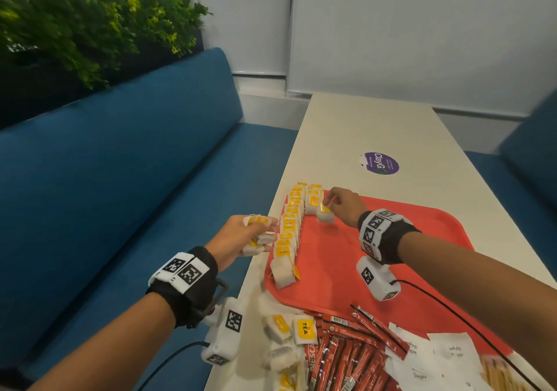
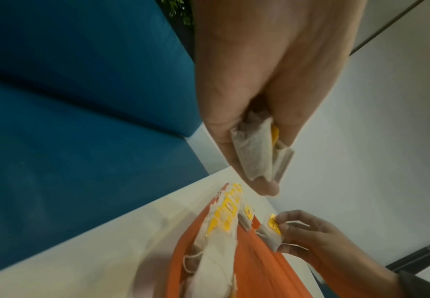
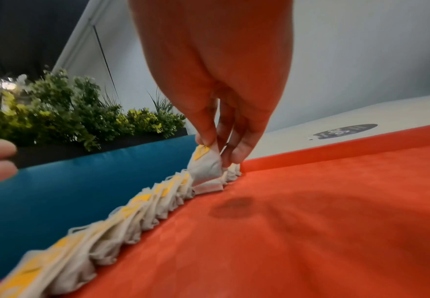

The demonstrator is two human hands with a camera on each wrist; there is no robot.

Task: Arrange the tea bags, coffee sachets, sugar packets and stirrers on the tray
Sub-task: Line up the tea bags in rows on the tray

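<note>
Head view showed the job partly done: a row of tea bags (image 1: pixel 287 233) stood along the red tray's (image 1: pixel 422 240) nine o'clock edge, while loose tea bags (image 1: pixel 289 330), coffee sachets (image 1: pixel 346 348), sugar packets (image 1: pixel 446 354) and stirrers (image 1: pixel 500 375) waited on the desk (image 1: pixel 376 125) at six o'clock. The right hand (image 1: pixel 343 206), arched downward, pinched one tea bag (image 1: pixel 325 214) starting a second row; the left hand (image 1: pixel 238 236) hovered beside the tray, its grip holding a spare bunch (image 1: pixel 260 235).
</note>
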